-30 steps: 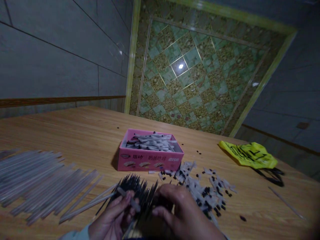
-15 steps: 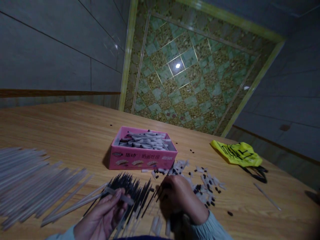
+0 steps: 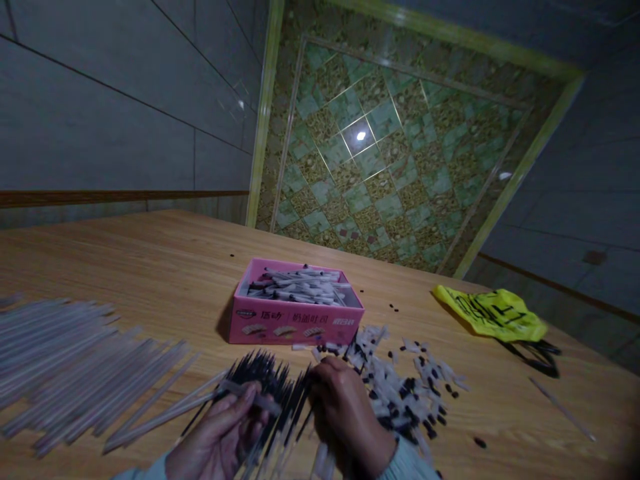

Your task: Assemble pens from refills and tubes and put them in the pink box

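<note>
My left hand [image 3: 225, 427] pinches a frosted, translucent plastic tube [image 3: 267, 404] between thumb and fingers. Under and beyond it lies a bundle of thin black pen refills [image 3: 257, 368] with pointed tips. My right hand [image 3: 345, 403] rests at the right side of that bundle, fingers curled downward onto the refills; its fingertips are hidden, so what they grip cannot be made out. Beside the right hand spreads a loose heap of small whitish plastic pieces and black plugs [image 3: 400, 393]. Long clear tubes [image 3: 135, 380], like pen barrels, lie in rows at the left.
Behind the hands stands a pink open box [image 3: 295, 325] filled with whitish pens with black ends. A yellow bag [image 3: 493, 313] with black lettering and a black strap lies at the right. One thin stick [image 3: 563, 408] lies near it on the wooden table [image 3: 150, 267].
My right hand has moved in against the refills, closer to my left hand. The left hand keeps its tube. The whole view has shifted slightly.
</note>
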Available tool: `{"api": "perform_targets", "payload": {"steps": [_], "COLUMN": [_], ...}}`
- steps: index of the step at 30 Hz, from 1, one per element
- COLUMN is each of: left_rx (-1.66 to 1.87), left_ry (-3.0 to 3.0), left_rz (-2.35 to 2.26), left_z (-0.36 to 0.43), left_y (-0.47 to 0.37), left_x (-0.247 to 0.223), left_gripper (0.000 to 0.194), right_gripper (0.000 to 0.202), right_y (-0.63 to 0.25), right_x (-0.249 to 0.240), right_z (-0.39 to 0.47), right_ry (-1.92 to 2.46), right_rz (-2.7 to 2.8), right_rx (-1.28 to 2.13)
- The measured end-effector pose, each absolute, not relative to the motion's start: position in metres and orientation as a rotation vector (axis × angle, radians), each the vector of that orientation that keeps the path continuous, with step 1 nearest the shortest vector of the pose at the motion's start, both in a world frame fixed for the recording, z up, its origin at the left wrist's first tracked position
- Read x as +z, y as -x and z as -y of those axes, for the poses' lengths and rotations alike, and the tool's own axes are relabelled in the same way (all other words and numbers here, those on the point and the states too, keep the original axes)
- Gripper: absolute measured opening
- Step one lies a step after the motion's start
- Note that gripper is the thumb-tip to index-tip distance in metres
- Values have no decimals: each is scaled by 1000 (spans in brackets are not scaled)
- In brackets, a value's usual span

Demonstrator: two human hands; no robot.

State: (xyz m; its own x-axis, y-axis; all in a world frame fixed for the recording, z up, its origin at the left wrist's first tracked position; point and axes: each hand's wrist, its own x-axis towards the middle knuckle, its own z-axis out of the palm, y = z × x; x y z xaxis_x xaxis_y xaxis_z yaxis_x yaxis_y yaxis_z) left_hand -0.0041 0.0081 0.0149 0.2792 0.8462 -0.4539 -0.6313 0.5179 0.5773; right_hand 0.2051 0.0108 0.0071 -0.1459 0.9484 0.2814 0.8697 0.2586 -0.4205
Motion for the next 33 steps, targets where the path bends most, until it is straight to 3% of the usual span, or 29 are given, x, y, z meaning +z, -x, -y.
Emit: {"api": "perform_targets", "payload": {"steps": [6,9,15,33], "left_rx": [1027,1067,1137,1053], "left_ry": [-299,-303,-325,-564], "left_rz": [-810,-826,-857,-714], "left_z": [-5,-5,-6,-8], "left_y": [0,-2,-3,1], "left_x": [20,22,25,14], "left_gripper": [24,25,22,30], "right_gripper": [5,6,12,4], "right_y": [-179,-167,-162,-161], "right_x": [23,30,36,46], "right_z": [6,14,18,24], "right_ry": [1102,1049,1135,1183], "right_rz": [1583,1486,1361,1701], "right_rx": [853,979,942,535]}}
